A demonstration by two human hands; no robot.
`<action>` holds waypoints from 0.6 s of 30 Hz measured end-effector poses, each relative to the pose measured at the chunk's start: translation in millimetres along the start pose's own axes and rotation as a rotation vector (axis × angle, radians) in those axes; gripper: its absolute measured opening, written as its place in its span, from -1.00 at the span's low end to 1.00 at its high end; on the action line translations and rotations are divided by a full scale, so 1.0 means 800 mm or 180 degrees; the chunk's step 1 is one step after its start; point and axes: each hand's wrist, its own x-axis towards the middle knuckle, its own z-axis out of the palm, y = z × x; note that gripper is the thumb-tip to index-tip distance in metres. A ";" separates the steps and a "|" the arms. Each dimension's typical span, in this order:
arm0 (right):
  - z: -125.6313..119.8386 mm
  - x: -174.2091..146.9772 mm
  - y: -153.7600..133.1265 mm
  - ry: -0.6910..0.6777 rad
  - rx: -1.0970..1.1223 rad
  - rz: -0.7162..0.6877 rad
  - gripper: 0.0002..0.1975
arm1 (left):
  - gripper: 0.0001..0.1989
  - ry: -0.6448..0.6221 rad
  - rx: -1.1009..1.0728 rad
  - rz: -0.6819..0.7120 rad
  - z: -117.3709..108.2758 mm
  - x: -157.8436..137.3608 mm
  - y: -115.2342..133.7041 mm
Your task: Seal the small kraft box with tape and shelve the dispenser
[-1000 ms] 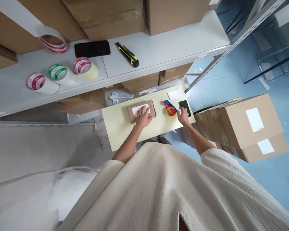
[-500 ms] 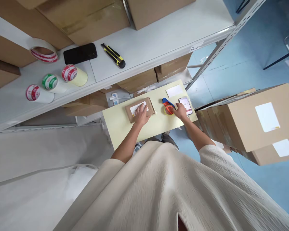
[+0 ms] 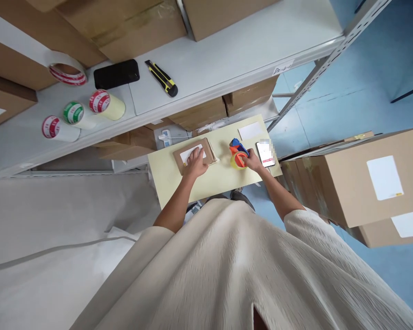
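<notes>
On a pale yellow board lies a small brown cardboard box with a white label on top. My left hand rests on the box and label, its fingers spread out. To the right, my right hand is closed around the handle of a blue and orange tape dispenser, which carries a yellow tape roll. A lit phone lies just right of that hand, and a white paper is behind it.
Above the board runs a grey shelf with a box cutter, a black phone and several tape rolls. Large cartons stand at the right. A metal post rises at the shelf's end.
My right hand has closed on the tape dispenser, which now appears lifted and turned. My left hand and the box have shifted slightly left.
</notes>
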 end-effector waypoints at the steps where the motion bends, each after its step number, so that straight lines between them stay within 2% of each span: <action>1: -0.001 -0.003 -0.007 -0.0110 0.0265 -0.0120 -0.57 | -0.10 0.0038 -0.0184 -0.0057 -0.003 0.005 0.002; 3: -0.004 -0.008 -0.022 -0.0401 0.0675 -0.0371 -0.56 | -0.29 0.0181 -0.0750 -0.0177 -0.012 0.016 0.009; 6: -0.002 -0.011 -0.049 -0.0705 0.0898 -0.0648 -0.53 | -0.62 0.0239 -0.1966 -0.0337 -0.031 0.028 0.023; 10: 0.009 -0.015 -0.075 -0.0513 0.0746 -0.1027 -0.47 | -0.66 0.0091 -0.3245 -0.0623 -0.058 0.026 0.040; 14: 0.022 -0.024 -0.086 -0.0454 0.0521 -0.1343 -0.35 | -0.78 0.0134 -0.3518 -0.0791 -0.071 0.014 0.044; 18: 0.029 -0.042 -0.093 -0.0451 0.0350 -0.1435 -0.27 | -0.79 0.0196 -0.3592 -0.0785 -0.068 0.009 0.037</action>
